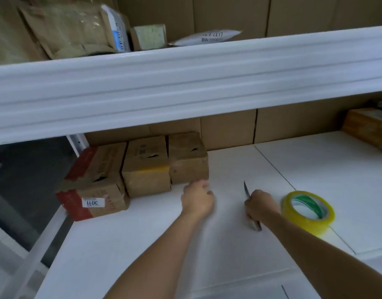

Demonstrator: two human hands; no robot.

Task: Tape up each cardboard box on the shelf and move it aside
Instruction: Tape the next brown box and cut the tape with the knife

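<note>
Three brown cardboard boxes stand side by side at the left of the white shelf point(229, 234): a red-striped one point(95, 182), a middle one point(145, 167) and a right one point(188, 158). My left hand point(197, 198) is just below the right box's front corner, fingers loosely curled, holding nothing. My right hand point(261, 205) grips a small knife point(247, 189) with its blade pointing away from me. A roll of yellowish clear tape point(307, 211) lies flat on the shelf, right of that hand.
The upper shelf's white beam point(185, 83) hangs low over the work area, with parcels and bags on top. Cardboard sheets line the back wall. A wooden-looking box point(367, 126) sits at the far right. A dark gap drops off left of the shelf.
</note>
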